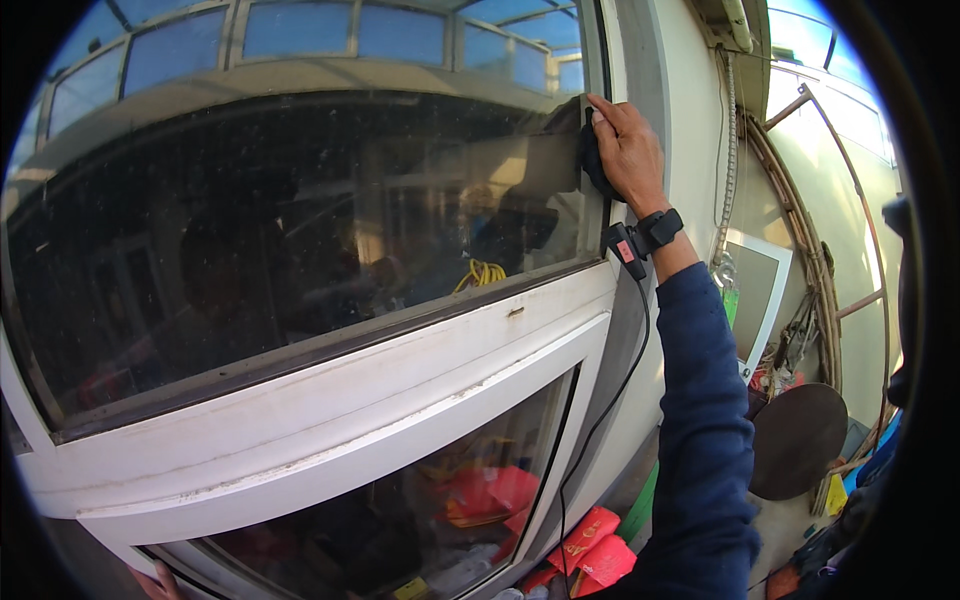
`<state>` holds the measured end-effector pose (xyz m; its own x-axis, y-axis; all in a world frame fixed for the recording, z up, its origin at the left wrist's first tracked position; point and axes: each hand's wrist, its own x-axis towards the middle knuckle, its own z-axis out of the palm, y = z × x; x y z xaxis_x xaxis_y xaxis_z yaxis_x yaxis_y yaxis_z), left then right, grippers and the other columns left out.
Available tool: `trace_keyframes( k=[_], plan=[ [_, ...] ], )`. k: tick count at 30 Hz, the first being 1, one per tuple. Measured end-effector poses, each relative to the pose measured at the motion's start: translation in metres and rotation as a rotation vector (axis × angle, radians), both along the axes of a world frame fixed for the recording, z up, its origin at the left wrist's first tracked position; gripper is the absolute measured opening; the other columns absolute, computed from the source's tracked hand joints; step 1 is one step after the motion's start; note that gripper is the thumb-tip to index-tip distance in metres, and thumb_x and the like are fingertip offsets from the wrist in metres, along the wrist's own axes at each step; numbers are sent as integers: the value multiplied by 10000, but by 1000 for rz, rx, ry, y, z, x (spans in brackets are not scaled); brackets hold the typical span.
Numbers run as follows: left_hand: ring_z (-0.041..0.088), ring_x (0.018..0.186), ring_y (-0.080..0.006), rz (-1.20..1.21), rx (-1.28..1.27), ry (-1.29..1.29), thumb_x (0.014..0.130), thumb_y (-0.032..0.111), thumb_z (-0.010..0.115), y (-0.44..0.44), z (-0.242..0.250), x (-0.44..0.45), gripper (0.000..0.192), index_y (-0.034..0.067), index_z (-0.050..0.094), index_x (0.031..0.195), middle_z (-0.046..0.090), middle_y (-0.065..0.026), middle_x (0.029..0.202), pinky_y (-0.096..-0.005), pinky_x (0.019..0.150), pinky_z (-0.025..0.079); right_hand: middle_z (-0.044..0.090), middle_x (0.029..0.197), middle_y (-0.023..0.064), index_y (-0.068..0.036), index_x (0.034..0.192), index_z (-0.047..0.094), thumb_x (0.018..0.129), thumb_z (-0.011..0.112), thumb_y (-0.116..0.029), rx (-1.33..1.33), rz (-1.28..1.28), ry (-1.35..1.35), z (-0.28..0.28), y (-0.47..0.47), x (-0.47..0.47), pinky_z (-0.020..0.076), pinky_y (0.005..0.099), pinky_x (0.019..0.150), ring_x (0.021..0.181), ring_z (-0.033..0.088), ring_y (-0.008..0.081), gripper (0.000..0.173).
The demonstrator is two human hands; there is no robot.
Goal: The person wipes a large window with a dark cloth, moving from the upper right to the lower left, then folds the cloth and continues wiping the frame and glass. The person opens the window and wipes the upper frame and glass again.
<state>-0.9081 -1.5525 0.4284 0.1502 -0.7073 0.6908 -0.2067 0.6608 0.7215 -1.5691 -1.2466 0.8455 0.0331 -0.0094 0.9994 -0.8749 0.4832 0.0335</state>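
Observation:
My right hand [628, 154] presses a dark cloth or pad [596, 161] against the right edge of the upper window pane [315, 195], its fingers curled over the thing. A black strap with a small device [652, 232] circles the wrist, and a cable hangs from it. At the lower left, only the fingers of my left hand [157, 581] show, at the white frame of the lower window [337, 457]; whether they grip it cannot be told. The glass is dark, with specks and reflections. A dirty white ledge [330, 375] runs between the two windows.
Red bags [592, 551] lie below the lower window's right corner. To the right are a cream wall [694, 135], a leaning white-framed panel [761, 300], a dark round board [799, 441], long wooden poles [814, 262] and a rusty metal frame [862, 195].

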Motion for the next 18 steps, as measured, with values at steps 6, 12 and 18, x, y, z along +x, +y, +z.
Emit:
trace_keyframes(
  k=[6, 12, 18],
  plan=[
    [468, 1420, -409, 43, -23, -15, 996, 434, 703, -4, -3, -2, 804, -128, 443, 1509, 474, -316, 1552, -484, 1198, 328, 701, 1001, 86, -175, 1234, 762, 1019, 576, -251, -15, 0, 88, -3, 0, -4, 523, 440, 843, 983, 668, 339, 294],
    [501, 1381, -411, 45, 2, -7, 1006, 435, 690, 2, -2, -3, 765, -121, 480, 1487, 509, -321, 1517, -484, 1175, 353, 694, 961, 80, -172, 1200, 779, 1009, 594, -261, -42, 100, 130, -1, -1, -3, 527, 432, 823, 952, 665, 333, 280],
    [513, 1360, -435, 81, -19, -61, 1003, 464, 689, 2, 0, -6, 791, -120, 473, 1490, 517, -327, 1501, -494, 1160, 368, 706, 981, 94, -158, 1160, 788, 994, 625, -266, -57, 76, 153, -1, -3, -5, 535, 436, 817, 944, 673, 346, 256]
  ],
)
